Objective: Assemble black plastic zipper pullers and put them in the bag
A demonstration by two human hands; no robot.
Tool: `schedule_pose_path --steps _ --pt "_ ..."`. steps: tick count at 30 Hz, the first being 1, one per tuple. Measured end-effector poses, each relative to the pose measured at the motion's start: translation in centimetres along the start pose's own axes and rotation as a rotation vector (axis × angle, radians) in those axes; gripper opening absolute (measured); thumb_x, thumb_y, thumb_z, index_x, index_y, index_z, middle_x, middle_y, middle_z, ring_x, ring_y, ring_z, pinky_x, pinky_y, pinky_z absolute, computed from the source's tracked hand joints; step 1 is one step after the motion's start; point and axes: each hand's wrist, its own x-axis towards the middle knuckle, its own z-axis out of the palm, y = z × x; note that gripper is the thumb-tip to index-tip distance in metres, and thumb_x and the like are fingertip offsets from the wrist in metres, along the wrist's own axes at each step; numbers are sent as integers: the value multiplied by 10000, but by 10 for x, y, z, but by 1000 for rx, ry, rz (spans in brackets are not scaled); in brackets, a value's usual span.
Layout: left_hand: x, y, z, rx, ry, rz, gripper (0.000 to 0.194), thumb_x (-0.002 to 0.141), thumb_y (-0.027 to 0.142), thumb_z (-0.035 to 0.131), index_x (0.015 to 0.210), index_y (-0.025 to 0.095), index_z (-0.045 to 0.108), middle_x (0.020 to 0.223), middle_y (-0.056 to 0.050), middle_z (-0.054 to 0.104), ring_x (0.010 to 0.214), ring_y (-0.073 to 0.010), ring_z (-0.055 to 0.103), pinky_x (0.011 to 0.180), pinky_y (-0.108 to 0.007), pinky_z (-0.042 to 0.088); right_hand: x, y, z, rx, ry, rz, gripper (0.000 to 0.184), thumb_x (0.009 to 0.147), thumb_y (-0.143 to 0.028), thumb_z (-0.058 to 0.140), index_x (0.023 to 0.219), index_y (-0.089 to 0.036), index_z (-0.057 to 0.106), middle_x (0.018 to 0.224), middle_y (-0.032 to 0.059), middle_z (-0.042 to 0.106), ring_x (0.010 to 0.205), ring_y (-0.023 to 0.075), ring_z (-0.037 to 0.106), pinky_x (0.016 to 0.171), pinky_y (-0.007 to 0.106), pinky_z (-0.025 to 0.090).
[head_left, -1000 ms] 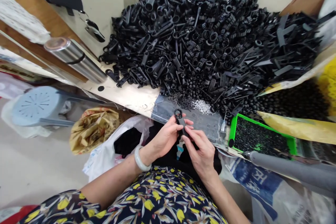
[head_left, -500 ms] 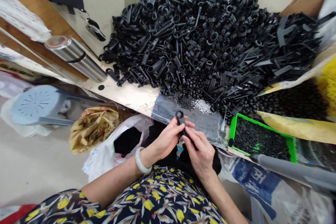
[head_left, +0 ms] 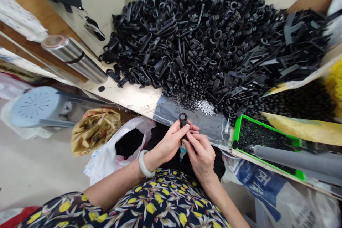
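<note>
A black plastic part with a toothed ring at its top end (head_left: pixel 183 119) stands upright in front of my body. My left hand (head_left: pixel 169 144) is closed on its shaft, with the thumb across the front. Low on the same part, the fingers of my right hand (head_left: pixel 202 155) are pinched together; what lies between them is partly hidden. Just beyond my hands is a dark plate (head_left: pixel 197 123) on the bench. Silver pins (head_left: pixel 206 107) and tiny dark pieces (head_left: pixel 184 102) lie along its far edge.
A large heap of black plastic parts (head_left: pixel 187 39) covers the bench. Right of my hands sits a green tray (head_left: pixel 236 133) of small black pieces, with a grey bar (head_left: pixel 291 156) over it. A steel flask (head_left: pixel 77 60), plastic stool (head_left: pixel 37 105) and white bag (head_left: pixel 103 160) are leftward.
My right fingers have shifted slightly left and closer in on the lower end of the part. The grey bar reaches farther over the green tray. My left hand keeps its hold.
</note>
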Motion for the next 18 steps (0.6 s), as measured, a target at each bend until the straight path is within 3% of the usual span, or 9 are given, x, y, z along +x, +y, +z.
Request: schedule_pose_path --steps 11,18 --pt "1 -1 3 -13 -38 4 215 946 316 742 1087 158 701 1148 -121 765 1162 -250 695 1123 -427 472 -7 3 0 -71 -11 -42 558 950 -59 701 1459 -276 632 941 58 717 812 194 678 736 335 607" --pt "3 -3 -2 26 -64 24 275 957 342 724 1160 157 713 1192 -127 756 1138 -236 699 1088 -391 496 -5 2 -1 -83 -30 -39 479 965 -86 685 1419 -234 655 950 71 744 797 196 700 726 329 602"
